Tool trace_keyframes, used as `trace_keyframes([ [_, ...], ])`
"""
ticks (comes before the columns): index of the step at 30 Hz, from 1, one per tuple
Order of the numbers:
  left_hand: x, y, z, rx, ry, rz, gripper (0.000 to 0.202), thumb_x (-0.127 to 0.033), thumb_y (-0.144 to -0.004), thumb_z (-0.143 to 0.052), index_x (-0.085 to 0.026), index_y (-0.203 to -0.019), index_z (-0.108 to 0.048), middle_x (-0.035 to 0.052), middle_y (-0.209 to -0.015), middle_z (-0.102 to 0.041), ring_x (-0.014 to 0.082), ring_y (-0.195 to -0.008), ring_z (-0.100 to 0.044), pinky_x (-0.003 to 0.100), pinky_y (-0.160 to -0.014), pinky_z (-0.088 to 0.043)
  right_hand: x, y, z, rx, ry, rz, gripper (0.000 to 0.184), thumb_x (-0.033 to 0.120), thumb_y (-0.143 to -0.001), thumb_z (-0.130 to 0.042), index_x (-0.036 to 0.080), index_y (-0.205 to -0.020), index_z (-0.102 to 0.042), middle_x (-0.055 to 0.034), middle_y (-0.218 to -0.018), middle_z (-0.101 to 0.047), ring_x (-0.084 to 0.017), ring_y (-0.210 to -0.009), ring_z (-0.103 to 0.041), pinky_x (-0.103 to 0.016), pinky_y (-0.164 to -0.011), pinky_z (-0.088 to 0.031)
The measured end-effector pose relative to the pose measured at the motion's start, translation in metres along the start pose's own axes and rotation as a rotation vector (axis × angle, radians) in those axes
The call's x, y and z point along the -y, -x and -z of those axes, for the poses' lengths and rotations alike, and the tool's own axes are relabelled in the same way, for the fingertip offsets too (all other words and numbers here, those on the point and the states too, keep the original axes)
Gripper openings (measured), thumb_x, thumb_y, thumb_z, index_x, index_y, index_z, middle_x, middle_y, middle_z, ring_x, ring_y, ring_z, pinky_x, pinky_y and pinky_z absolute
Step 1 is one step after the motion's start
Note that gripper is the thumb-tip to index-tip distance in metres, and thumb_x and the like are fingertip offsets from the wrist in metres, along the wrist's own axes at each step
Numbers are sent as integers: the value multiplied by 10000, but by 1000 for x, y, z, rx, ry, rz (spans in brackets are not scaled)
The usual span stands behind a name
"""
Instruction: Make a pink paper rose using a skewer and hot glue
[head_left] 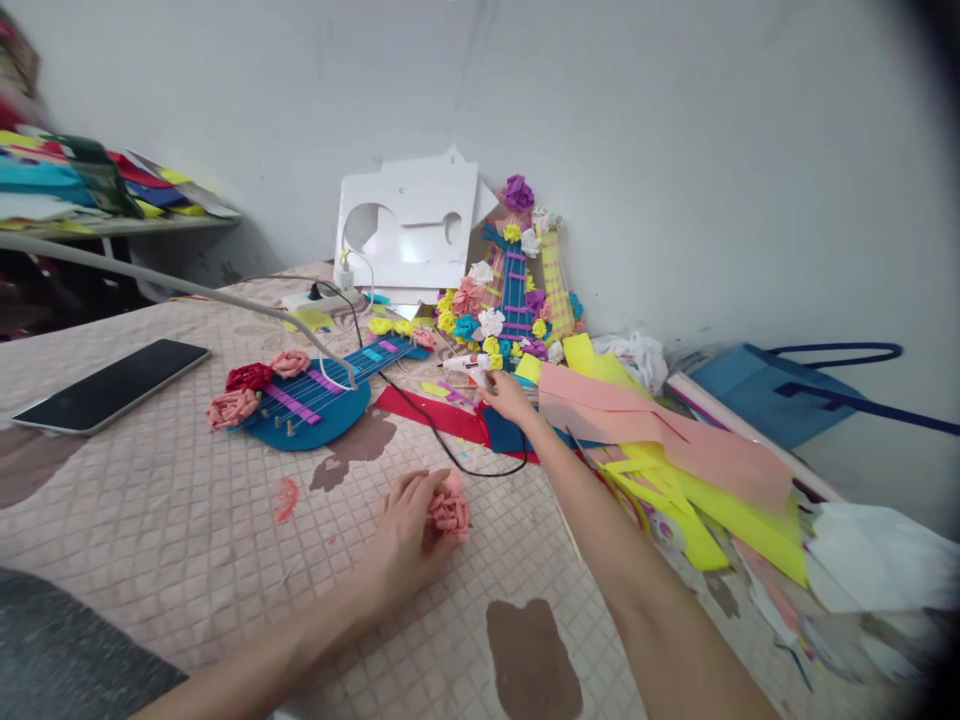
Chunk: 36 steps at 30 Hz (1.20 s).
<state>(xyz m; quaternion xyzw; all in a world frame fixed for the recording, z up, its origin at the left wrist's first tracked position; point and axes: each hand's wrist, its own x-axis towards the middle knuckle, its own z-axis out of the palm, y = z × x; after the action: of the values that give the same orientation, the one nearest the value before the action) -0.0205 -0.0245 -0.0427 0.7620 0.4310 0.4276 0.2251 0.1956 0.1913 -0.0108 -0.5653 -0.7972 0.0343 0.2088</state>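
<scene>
My left hand (409,530) is curled around a pink crepe-like flower (450,512), low over the table in the middle of the view. Further back, my right hand (510,398) grips a white hot glue gun (471,364) whose nozzle points left. To the left lies a blue guitar-shaped craft piece (341,412) with pale strings and purple strips. A dark red flower (249,377) and pink flowers (291,363) sit on its left end. My palm hides part of the held flower.
Flower-covered guitar shapes (516,290) lean on the wall behind. A black cable (480,472) loops across the quilted cloth (352,560). Pink sheets (600,405), yellow strips (697,520) and scissors (581,450) crowd the right. A tablet (112,385) lies left, below a grey arm (172,278).
</scene>
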Motion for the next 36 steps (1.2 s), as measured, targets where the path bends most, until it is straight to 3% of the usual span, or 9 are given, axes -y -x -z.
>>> trace_keyframes([
  [7,-1,1,1,11,-5,-7,554,-190,-782,-657,-229,-1268,-394,92,-1138,-575,293,-1113,-475,476,-917,-417,13,16,10,-201,-105,-39,263,248,-874,-581,142,-1115,-576,-103,-1048,-598,-222,-958,-594,-383,-827,-502],
  [12,0,0,0,-1,-30,-22,555,-213,-788,-662,-217,-1270,-387,99,-1130,-583,304,-1117,-473,476,-901,-426,40,67,26,-311,-225,-22,302,206,-878,-494,174,-1177,-522,-73,-1001,-571,-155,-722,-562,-334,-745,-498],
  [17,-2,0,1,-8,-43,-43,559,-223,-780,-681,-202,-1264,-401,96,-1126,-590,298,-1127,-466,488,-943,-408,80,150,34,-231,-416,13,322,193,-868,-500,220,-1188,-515,-43,-1003,-559,-119,-663,-532,-251,-590,-473],
  [22,-5,-1,5,-13,-57,-62,557,-211,-787,-659,-187,-1278,-398,106,-1134,-594,282,-1088,-489,468,-907,-441,107,203,27,-76,-565,58,457,133,-808,-538,250,-1246,-478,-58,-1115,-532,-118,-689,-515,-274,-630,-486],
  [28,-4,-2,4,-34,-72,-98,534,-172,-783,-624,-180,-1272,-410,112,-1146,-585,280,-1090,-498,466,-910,-442,113,210,17,-74,-565,70,524,123,-786,-554,245,-1284,-443,-83,-1179,-506,-189,-917,-544,-353,-785,-502],
  [36,-3,-2,4,-21,-75,-76,545,-150,-770,-587,-188,-1283,-407,106,-1155,-593,283,-1105,-496,473,-927,-426,116,209,17,-66,-510,41,543,126,-779,-586,276,-1281,-440,-85,-1191,-501,-223,-998,-551,-381,-806,-519],
])
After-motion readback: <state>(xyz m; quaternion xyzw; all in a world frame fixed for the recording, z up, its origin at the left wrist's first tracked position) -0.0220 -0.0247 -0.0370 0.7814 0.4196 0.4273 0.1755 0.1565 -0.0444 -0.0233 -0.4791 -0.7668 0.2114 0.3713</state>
